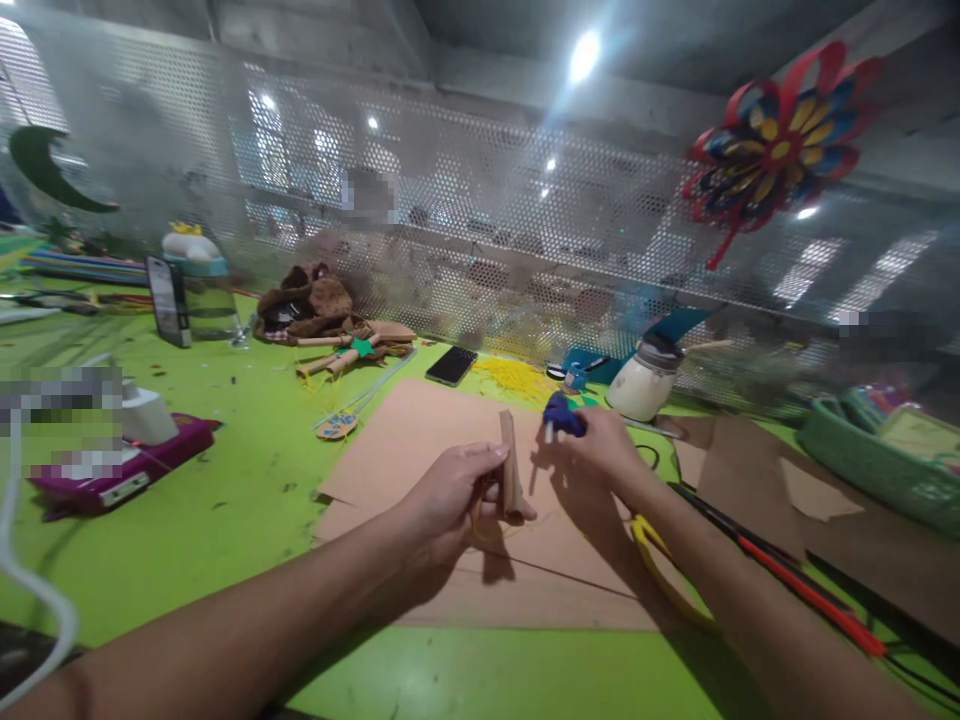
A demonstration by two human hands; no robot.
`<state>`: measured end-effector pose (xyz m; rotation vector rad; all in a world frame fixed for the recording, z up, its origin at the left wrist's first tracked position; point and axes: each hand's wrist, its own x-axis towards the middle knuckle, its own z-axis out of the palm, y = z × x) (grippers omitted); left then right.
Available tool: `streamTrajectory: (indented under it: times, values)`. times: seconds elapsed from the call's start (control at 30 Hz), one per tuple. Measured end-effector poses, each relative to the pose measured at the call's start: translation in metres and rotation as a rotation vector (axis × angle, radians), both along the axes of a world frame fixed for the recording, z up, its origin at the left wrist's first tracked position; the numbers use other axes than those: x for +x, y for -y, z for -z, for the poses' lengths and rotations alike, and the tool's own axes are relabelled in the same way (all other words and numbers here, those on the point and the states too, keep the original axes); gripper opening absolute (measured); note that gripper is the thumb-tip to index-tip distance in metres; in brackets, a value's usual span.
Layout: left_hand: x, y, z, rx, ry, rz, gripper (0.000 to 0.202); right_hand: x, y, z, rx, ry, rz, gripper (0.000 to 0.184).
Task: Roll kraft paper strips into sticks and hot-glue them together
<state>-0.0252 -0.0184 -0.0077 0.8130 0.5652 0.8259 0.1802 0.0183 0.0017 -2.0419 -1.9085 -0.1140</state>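
My left hand (pixel 457 490) is closed round a rolled brown paper tube (pixel 510 465), held nearly upright above the sheets of brown paper (pixel 420 430). Thin yellowish strands hang beneath these fingers. To the right, my right hand (pixel 604 445) grips a small dark-blue glue gun (pixel 561 413) whose pale tip points down. A gap separates the glue gun from the tube. The palm hides part of its body, and shadows of both hands fall on the paper.
Yellow-handled scissors (pixel 660 560) lie by my right forearm. Behind the paper are a phone (pixel 451 366), yellow shreds (pixel 514 378) and a white jar (pixel 643 383). A purple power strip (pixel 124 480) is at left, a green basket (pixel 877 465) at right. Perforated panel stands behind.
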Motion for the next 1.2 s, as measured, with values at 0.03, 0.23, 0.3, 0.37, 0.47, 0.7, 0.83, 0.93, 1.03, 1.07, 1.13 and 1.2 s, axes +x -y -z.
streamTrajectory:
  times: [0.03, 0.23, 0.3, 0.37, 0.47, 0.7, 0.83, 0.93, 1.03, 1.07, 1.13, 1.2]
  values:
    - [0.0, -0.001, 0.001, -0.002, -0.005, -0.01, 0.024, 0.006, 0.006, -0.007, 0.017, -0.053, -0.01, 0.03]
    - [0.001, -0.004, 0.007, 0.003, -0.026, -0.051, 0.025, 0.042, 0.082, -0.032, -0.117, -0.826, -0.393, 0.037]
    - [0.001, -0.004, 0.007, 0.009, -0.034, -0.059, 0.025, 0.05, 0.105, -0.03, -0.184, -0.878, -0.477, 0.033]
    - [0.001, -0.005, 0.007, 0.011, -0.041, -0.057, 0.024, 0.052, 0.12, -0.026, -0.216, -0.849, -0.501, 0.036]
    - [0.0, -0.007, 0.009, 0.018, -0.052, -0.035, 0.023, 0.046, 0.128, -0.019, -0.235, -0.816, -0.479, 0.039]
    - [-0.001, -0.006, 0.015, 0.017, -0.087, 0.009, 0.018, 0.027, 0.135, -0.016, -0.335, -0.87, -0.263, 0.036]
    - [0.0, -0.003, 0.013, 0.024, -0.104, 0.028, 0.018, 0.026, 0.137, -0.017, -0.351, -0.869, -0.198, 0.036]
    - [0.001, -0.002, 0.012, 0.027, -0.101, 0.03, 0.017, 0.024, 0.136, -0.019, -0.375, -0.849, -0.182, 0.037]
    - [0.001, -0.002, 0.013, 0.035, -0.108, 0.033, 0.015, 0.02, 0.135, -0.021, -0.392, -0.844, -0.185, 0.037]
    - [0.001, -0.002, 0.013, 0.038, -0.109, 0.033, 0.015, 0.02, 0.135, -0.021, -0.394, -0.848, -0.189, 0.036]
    - [0.001, -0.001, 0.013, 0.043, -0.112, 0.034, 0.017, 0.018, 0.135, -0.021, -0.392, -0.857, -0.192, 0.035]
    - [0.001, 0.0, 0.013, 0.042, -0.118, 0.035, 0.018, 0.018, 0.135, -0.02, -0.374, -0.847, -0.195, 0.034]
